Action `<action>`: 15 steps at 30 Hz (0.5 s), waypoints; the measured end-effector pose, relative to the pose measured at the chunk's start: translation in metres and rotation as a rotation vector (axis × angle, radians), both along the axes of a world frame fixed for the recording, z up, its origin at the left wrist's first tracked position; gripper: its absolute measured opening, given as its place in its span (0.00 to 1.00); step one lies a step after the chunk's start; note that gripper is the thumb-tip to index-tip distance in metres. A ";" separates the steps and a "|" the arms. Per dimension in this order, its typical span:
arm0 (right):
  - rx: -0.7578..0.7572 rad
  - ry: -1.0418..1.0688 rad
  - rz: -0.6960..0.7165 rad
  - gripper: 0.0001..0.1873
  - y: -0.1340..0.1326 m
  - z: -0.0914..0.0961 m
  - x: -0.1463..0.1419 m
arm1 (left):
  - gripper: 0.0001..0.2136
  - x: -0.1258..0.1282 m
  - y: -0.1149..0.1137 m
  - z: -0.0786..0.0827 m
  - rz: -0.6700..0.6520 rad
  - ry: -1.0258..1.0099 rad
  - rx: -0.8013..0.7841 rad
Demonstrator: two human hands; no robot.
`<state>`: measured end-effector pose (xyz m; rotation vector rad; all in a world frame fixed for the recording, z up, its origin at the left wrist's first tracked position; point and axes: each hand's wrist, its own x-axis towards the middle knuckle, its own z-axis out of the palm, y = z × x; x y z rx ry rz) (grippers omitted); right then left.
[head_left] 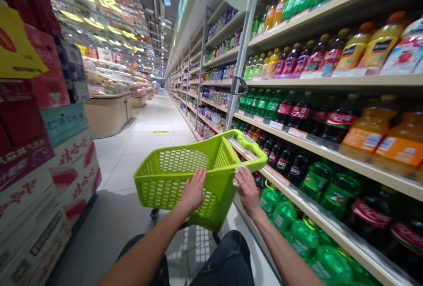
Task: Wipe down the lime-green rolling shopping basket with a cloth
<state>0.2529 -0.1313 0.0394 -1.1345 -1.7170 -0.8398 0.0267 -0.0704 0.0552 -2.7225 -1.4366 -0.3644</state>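
Note:
A lime green shopping basket [172,176] on wheels stands in the aisle in front of me. My left hand [193,189] grips its near rim, fingers curled over the edge. My right hand [246,187] is at the basket's right corner, closed on a small white cloth or tissue [236,176] pressed against the rim near the green handle [253,147]. The basket's inside looks bare.
Shelves of soda and juice bottles [330,118] run along my right, with green bottles [297,220] low down. Stacked cartons [49,167] stand on my left. The tiled aisle [155,131] stretches ahead past wooden display counters [107,112].

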 end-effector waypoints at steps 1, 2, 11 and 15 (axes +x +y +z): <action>-0.038 -0.064 0.042 0.22 0.000 -0.007 -0.006 | 0.38 0.000 0.000 0.000 -0.002 0.005 0.002; -0.059 -0.103 0.063 0.21 -0.002 -0.011 -0.010 | 0.38 0.000 0.000 0.000 -0.006 0.009 0.006; 0.078 0.101 -0.113 0.22 0.000 0.022 0.015 | 0.37 0.001 -0.002 0.002 0.008 -0.007 -0.004; -0.085 -0.099 0.076 0.20 -0.005 -0.009 -0.006 | 0.38 0.000 -0.001 0.000 -0.011 0.003 0.010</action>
